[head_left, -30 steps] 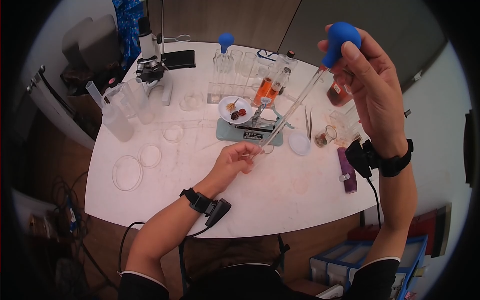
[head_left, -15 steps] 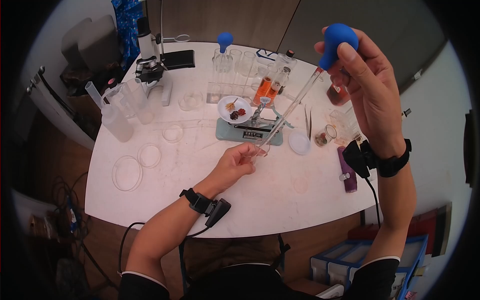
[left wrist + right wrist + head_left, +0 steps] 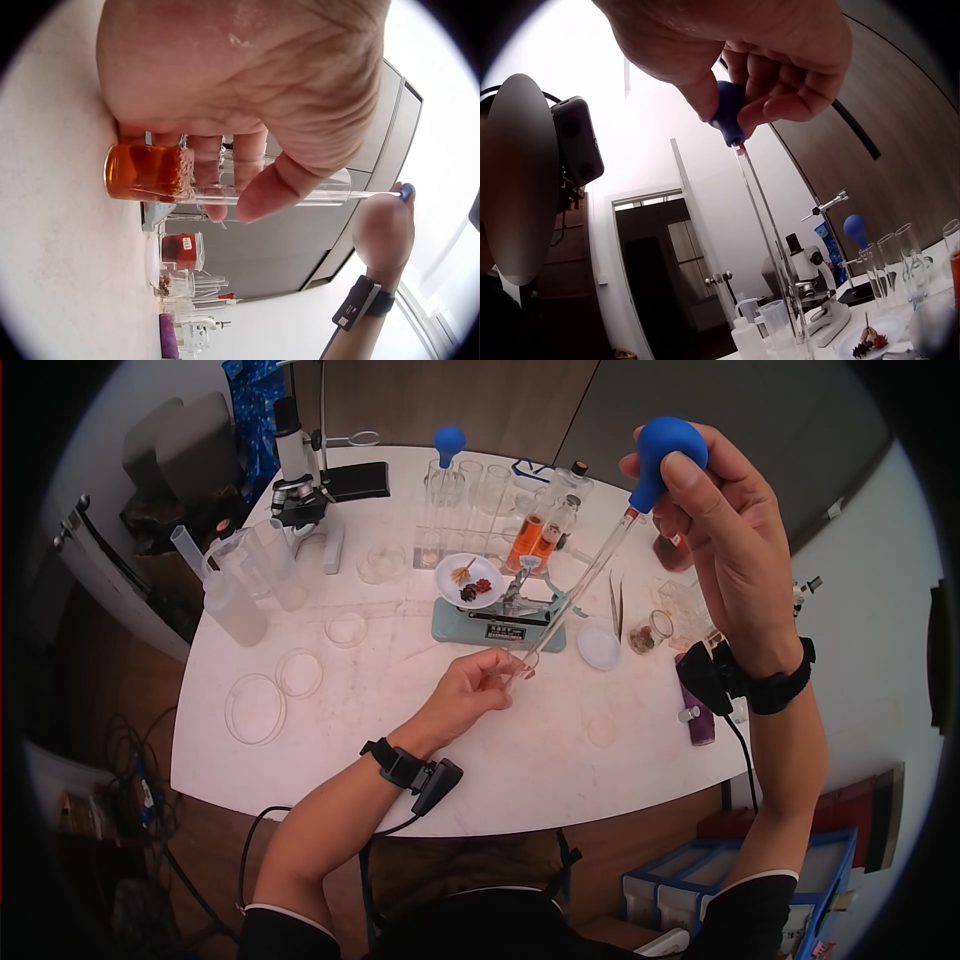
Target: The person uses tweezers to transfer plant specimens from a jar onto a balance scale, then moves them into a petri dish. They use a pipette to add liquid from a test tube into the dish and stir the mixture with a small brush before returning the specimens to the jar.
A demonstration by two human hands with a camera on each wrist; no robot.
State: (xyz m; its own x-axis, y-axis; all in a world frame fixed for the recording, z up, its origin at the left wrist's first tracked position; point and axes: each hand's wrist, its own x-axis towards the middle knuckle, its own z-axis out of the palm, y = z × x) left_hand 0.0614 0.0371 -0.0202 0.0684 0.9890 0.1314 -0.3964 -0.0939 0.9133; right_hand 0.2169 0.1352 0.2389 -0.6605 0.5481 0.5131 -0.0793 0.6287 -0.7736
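A test tube (image 3: 330, 191) stands on the table in my left hand (image 3: 468, 690), thumb on one side and fingers on the other. Orange liquid (image 3: 142, 171) with a layer of bubbles on top fills its lower part. From above, a long glass pipette (image 3: 592, 578) runs into the tube at a slant. High at the upper right, my right hand (image 3: 738, 525) grips the blue rubber bulb (image 3: 668, 452) on the pipette's top. In the right wrist view, thumb and fingers press the bulb from two sides.
Just beyond the left hand is a balance (image 3: 460, 622) bearing a white dish (image 3: 456, 588) of dried pieces. Behind it stand filled orange tubes (image 3: 528, 540). Petri dishes (image 3: 254, 707), a wash bottle (image 3: 233, 610) and a microscope (image 3: 300, 490) are leftward; tweezers (image 3: 617, 605) and a purple cylinder (image 3: 697, 712) are rightward.
My right hand has drifted left and slightly down with the bulb and the pipette's top. The left hand has shifted a little to the right and stays round the test tube.
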